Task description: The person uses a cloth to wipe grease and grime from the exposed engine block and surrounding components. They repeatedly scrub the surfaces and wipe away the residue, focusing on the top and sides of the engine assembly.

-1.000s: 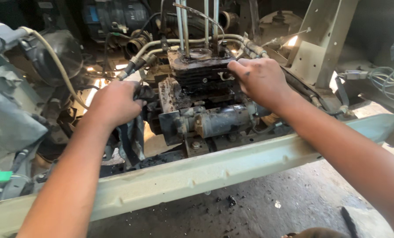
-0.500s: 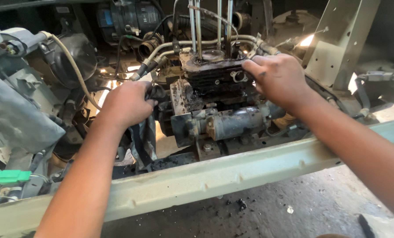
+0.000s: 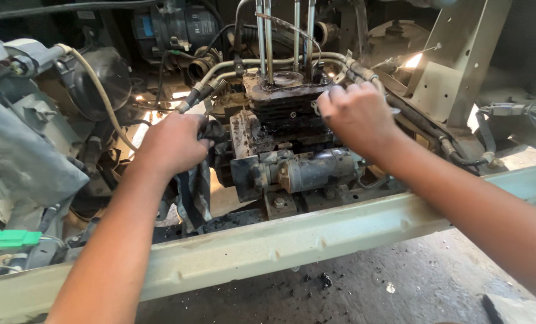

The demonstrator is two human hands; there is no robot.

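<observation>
A small, dirty, oil-stained engine (image 3: 283,129) sits inside a vehicle frame, with several upright metal studs (image 3: 285,36) rising from its finned cylinder block. My left hand (image 3: 172,144) is closed around a dark greasy rag (image 3: 195,192) at the engine's left side. My right hand (image 3: 355,117) grips the right edge of the finned cylinder block, fingers curled over its top. A cylindrical starter motor (image 3: 316,171) lies along the engine's front, below both hands.
A pale green frame rail (image 3: 292,240) runs across in front of the engine. Hoses and a beige cable (image 3: 100,90) crowd the left. A green connector (image 3: 13,239) sits at lower left, a perforated bracket (image 3: 454,66) at upper right, dirty concrete floor (image 3: 364,288) below.
The view has shifted slightly so the engine sits a bit more to the right. Both hands stay at the engine's sides, the right hand's fingers curling tighter over the block.
</observation>
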